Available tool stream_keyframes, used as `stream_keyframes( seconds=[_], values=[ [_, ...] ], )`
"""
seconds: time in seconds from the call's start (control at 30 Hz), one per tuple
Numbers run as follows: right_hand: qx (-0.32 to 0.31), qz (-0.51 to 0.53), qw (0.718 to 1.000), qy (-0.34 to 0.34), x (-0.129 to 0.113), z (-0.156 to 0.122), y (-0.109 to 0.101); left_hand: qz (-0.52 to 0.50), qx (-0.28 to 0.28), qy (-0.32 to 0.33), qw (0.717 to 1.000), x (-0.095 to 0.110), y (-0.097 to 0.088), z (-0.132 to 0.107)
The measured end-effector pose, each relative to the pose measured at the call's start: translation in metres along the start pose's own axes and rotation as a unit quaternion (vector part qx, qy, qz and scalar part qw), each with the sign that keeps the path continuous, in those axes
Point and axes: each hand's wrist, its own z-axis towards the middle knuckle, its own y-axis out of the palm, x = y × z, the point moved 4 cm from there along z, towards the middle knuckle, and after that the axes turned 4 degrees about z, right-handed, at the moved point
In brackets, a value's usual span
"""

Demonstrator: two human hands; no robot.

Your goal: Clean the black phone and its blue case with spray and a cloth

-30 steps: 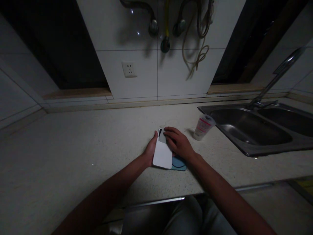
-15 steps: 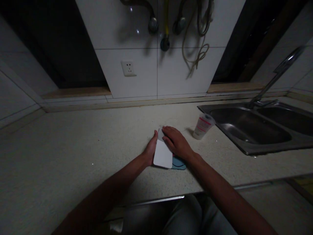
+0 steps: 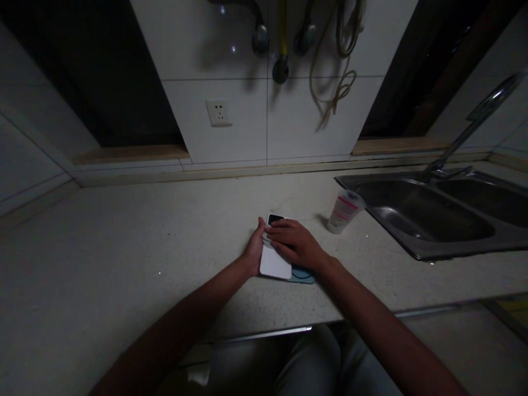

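A white phone [image 3: 274,264] lies back-up on the pale countertop [image 3: 124,247], its dark camera end pointing away from me. It rests partly on a flat teal item [image 3: 304,274] that peeks out at its lower right. My left hand [image 3: 253,252] grips the phone's left edge with the thumb up along its side. My right hand [image 3: 293,245] lies across the phone's upper half, fingers together and pressed down on it, pointing left.
A small clear plastic cup with a red-and-white label [image 3: 341,212] stands right of my hands. Further right is a steel double sink [image 3: 433,214] with a tap [image 3: 474,126]. A wall socket [image 3: 218,112] and hanging hoses [image 3: 334,71] are on the tiled wall behind.
My right hand has slid left and down across the phone, now covering more of its upper half; the dark camera end shows beyond the fingers. The left hand stays on the edge.
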Motion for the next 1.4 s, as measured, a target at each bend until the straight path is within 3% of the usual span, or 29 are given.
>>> stream_keyframes(
  seconds=[0.1,0.33,0.53,0.73,0.93,1.4],
  values=[
    [-0.007,0.006,1.0,-0.014,-0.005,0.001,-0.003,-0.003,0.017,0.012,1.0,0.0,0.001,-0.001],
    [-0.018,-0.021,0.999,-0.022,-0.009,0.001,-0.01,-0.004,-0.031,0.062,0.998,0.003,0.007,-0.001],
    [0.039,-0.106,0.993,0.044,0.001,0.0,-0.016,0.011,-0.017,0.048,0.999,0.003,0.004,0.0],
    [0.114,-0.196,0.966,0.124,0.013,-0.004,-0.021,0.01,-0.028,0.029,0.999,0.001,0.009,-0.006],
    [0.089,-0.178,0.971,0.134,0.019,-0.006,-0.017,0.009,-0.02,0.035,0.999,0.002,0.009,-0.007],
    [0.023,-0.119,0.991,0.054,0.004,-0.003,0.011,0.004,0.042,0.063,0.997,0.004,0.004,-0.001]
  ],
)
